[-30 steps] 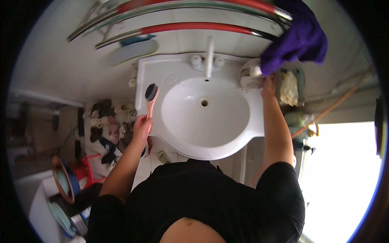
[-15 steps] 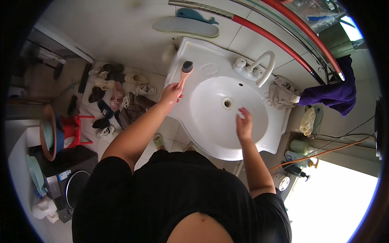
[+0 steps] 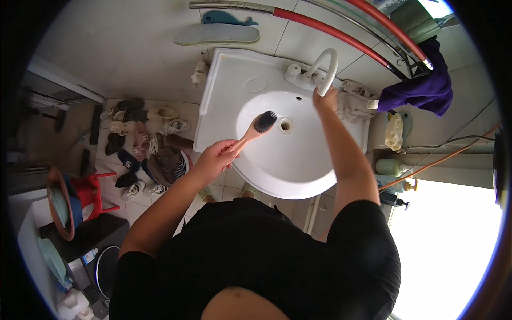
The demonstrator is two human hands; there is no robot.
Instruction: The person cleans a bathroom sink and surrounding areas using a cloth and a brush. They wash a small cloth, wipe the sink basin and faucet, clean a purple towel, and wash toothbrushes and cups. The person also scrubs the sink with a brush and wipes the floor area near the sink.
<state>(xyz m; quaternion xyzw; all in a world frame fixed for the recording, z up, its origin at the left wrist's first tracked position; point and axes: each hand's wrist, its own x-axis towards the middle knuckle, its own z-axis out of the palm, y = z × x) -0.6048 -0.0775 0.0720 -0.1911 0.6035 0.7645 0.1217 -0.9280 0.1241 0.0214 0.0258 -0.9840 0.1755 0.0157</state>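
Observation:
My left hand [image 3: 217,157] is wrapped round the pinkish handle of a scrub brush [image 3: 264,121]. Its dark bristles face up over the left part of the white washbasin [image 3: 314,170], near the drain. At the basin's back right, my right hand [image 3: 326,100] is curled at the knob on the right side of the white faucet [image 3: 332,64]; the curved spout hides part of the fingers. No water shows coming from the spout. The left faucet knob [image 3: 294,70] stands free.
A grey-beige cloth [image 3: 354,104] lies at the basin's right back corner. A purple towel [image 3: 426,85] hangs from the red and metal rails [image 3: 336,34]. Several shoes [image 3: 141,141] crowd the floor at left, near a red stool [image 3: 90,194]. Bottles [image 3: 392,168] stand at right.
My left hand has brought the brush rightward and down, from the basin's left rim to over the bowl. My right hand has gone from above the bowl to the faucet.

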